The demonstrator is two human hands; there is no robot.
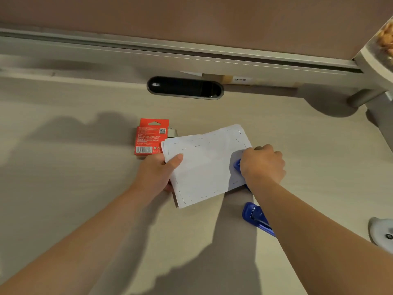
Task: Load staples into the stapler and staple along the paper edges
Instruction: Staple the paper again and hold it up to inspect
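Note:
A white sheet of paper [204, 165] with rows of staples along its edges is held just above the desk. My left hand [158, 172] pinches its left edge, thumb on top. My right hand [262, 163] is closed over a blue stapler [237, 165] whose jaws sit on the paper's right edge; most of that stapler is hidden under the hand. A red staple box [152, 136] lies behind the paper's left corner, with a small open cardboard sleeve [172, 132] beside it.
Another blue stapler part [254, 217] with a metal strip lies on the desk under my right forearm. A black oval cable slot [185, 87] sits at the desk's back edge. A white round object [380, 231] rests at the far right.

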